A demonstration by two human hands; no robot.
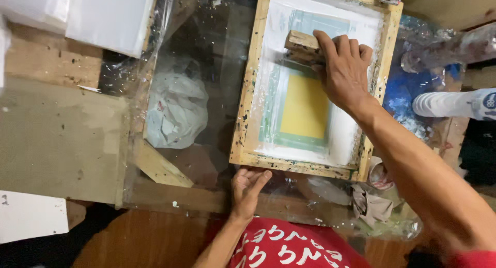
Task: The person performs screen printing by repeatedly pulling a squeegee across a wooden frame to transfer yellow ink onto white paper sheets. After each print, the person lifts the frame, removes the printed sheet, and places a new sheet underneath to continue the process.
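Overhead, I look down on a wooden screen-printing frame (248, 87) lying flat on a glass-topped desk (206, 46), its pale mesh carrying a green-bordered panel with a yellow rectangle (305, 106) at the middle. My right hand (345, 69) is closed around a wooden squeegee (301, 47), fingers curled over its top edge, and the tool sits on the mesh in the upper part of the frame, just above the yellow rectangle. My left hand (247, 186) is open, fingers spread and pressed against the near rail of the frame at its lower left corner, touching the paint-flecked wood. Under the glass, to the left of the frame, a crumpled white sheet of plastic (175, 110) shows through. A slab of bare wooden board (57, 139) lies further left, with white sheets (111, 17) stacked at the top left corner. To the right of the frame, blue-stained plastic wrap (408, 89) covers the surface, and a white-sleeved limb of another person (449, 103) reaches in from the right edge. A crumpled rag (371, 205) lies below the frame's right corner.
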